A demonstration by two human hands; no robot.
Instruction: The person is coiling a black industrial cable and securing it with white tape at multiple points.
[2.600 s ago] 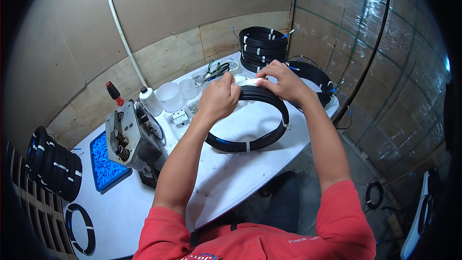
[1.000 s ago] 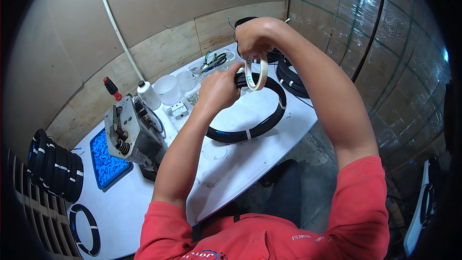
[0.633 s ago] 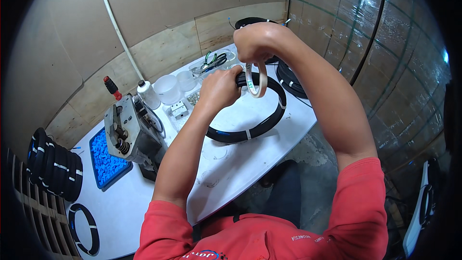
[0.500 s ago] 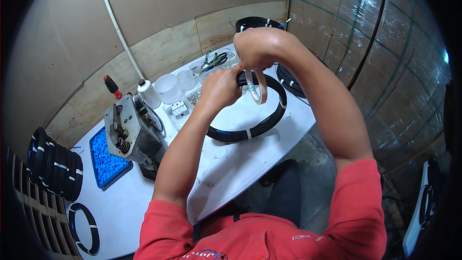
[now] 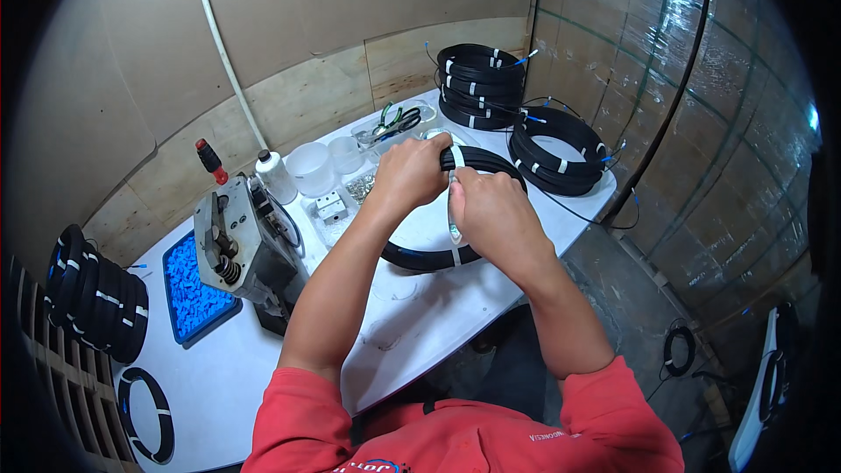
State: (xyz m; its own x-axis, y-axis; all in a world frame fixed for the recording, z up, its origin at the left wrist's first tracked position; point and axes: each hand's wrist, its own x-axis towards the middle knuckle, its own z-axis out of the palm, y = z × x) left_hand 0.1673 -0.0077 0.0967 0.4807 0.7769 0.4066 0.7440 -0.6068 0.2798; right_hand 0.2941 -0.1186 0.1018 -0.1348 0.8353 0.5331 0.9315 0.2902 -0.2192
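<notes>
A black cable coil (image 5: pixel 427 259) is held over the white table, bound with white tape at its near side. My left hand (image 5: pixel 410 173) is closed around the coil's far left part. Close beside it, my right hand (image 5: pixel 497 210) grips a roll of tape (image 5: pixel 454 212), seen nearly edge-on below the thumb. A white tape strip (image 5: pixel 457 157) crosses the coil between my two hands. The fingers of my right hand are partly hidden behind the coil and the roll.
Stacked black cable coils (image 5: pixel 477 88) stand at the back, with more coils (image 5: pixel 561 153) at the right. A metal machine (image 5: pixel 250 245) stands left, beside a blue tray (image 5: pixel 207 328) of small blue parts. Clear cups (image 5: pixel 310 168), a white bottle (image 5: pixel 275 177) and pliers (image 5: pixel 385 118) lie behind.
My right hand has come down and nearer from above the coil, bringing the tape roll to its inner side. A white tape strip now shows across the coil. My left hand keeps its hold.
</notes>
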